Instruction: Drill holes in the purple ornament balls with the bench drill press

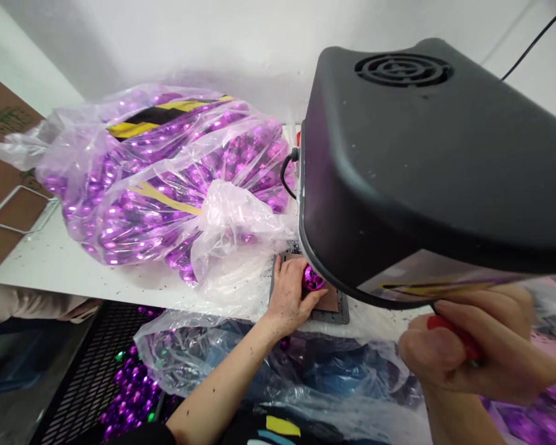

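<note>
My left hand [287, 296] has its fingers closed around a shiny purple ball [312, 278] with dark marks on it. The ball sits over a brown pad [327, 301] on a small grey base plate [341, 315], under the front edge of a large black machine [417, 167]. My right hand [500, 346] is wrapped around a red handle [461, 337] in front of that machine. The machine's housing hides the area behind the ball.
A big clear plastic bag [162, 185] of purple beads lies along the white table [37, 266]. Below the table edge hang an open plastic bag [189, 346] and a black mesh crate [81, 364] with purple beads. Cardboard [9, 167] stands at far left.
</note>
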`<state>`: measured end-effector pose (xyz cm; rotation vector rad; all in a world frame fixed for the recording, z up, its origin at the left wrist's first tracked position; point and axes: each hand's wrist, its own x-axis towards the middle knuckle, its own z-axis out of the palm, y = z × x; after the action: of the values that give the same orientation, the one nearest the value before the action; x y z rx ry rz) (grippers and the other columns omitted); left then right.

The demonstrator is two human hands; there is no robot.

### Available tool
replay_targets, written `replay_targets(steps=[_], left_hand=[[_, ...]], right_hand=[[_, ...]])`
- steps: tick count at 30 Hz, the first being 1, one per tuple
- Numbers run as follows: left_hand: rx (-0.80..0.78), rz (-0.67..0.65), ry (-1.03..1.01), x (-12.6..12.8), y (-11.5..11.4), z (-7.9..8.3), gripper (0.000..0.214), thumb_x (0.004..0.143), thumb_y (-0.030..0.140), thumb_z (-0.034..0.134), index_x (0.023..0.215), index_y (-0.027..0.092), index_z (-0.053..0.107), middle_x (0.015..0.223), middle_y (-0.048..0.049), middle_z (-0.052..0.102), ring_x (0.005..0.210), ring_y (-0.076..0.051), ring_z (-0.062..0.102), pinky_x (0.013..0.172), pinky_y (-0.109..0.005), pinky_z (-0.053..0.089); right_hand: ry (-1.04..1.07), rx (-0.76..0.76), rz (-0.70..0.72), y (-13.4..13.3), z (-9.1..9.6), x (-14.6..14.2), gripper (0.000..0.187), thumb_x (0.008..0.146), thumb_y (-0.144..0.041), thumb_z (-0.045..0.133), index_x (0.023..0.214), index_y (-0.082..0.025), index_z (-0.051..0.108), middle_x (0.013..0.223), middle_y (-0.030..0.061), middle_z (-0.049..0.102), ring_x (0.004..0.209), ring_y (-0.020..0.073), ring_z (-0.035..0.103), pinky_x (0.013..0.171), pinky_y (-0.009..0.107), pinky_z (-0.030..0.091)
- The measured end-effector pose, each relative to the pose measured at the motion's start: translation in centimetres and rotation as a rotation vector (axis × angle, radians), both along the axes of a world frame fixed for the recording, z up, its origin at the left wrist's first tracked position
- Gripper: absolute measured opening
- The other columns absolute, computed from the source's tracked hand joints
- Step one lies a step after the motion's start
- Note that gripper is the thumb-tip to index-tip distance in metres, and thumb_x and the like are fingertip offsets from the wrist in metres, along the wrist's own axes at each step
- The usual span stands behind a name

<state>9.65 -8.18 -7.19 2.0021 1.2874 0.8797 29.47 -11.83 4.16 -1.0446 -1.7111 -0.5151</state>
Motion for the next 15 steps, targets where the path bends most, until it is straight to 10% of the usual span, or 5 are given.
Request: replay_targets(steps=[15], left_hand=[[-0.002, -0.02, 0.048, -0.1, 0.1, 0.5, 0.037, 0.092, 0.039, 0.064, 0.126, 0.027, 0.06, 0.114, -0.0086, 0.068, 0.121, -0.032, 0.058, 0.122, -0.06, 0.026]], right_hand=[[-0.036, 0.008, -0.039, -0.6, -1.6, -0.4, 0.006, 0.079, -0.011, 0.054, 0.078, -0.016, 0.057, 0.077, 0.0024, 0.057, 0.089, 0.0191, 0.064, 0.072, 0.035, 0.05]])
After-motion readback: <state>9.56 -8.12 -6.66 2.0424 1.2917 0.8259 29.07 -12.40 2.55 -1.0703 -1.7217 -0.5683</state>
